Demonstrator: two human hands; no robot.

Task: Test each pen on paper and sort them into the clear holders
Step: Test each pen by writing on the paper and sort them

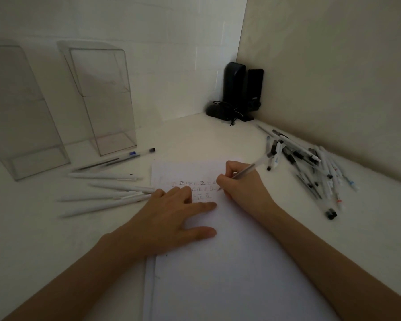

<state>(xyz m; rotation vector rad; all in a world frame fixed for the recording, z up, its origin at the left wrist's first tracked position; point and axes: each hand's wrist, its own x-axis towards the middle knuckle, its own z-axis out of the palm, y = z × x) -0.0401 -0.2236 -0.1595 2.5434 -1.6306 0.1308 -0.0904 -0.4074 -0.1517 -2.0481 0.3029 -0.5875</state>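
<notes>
A white sheet of paper (229, 262) lies in front of me, with rows of small written marks near its top. My right hand (239, 181) grips a clear pen (252, 166) whose tip touches the paper beside the marks. My left hand (171, 214) lies flat on the paper's left side, fingers spread. Two clear holders (14, 112) (104, 98) stand at the back left, with no pens visible inside. Several white pens (107, 195) and two clear pens (116, 159) lie in front of them. A pile of mixed pens (308, 165) lies at the right by the wall.
Two black speakers (242, 89) and a black mouse with its cable (219, 112) sit in the back corner. A beige wall runs along the right side, a white wall along the back. The desk is white and dimly lit.
</notes>
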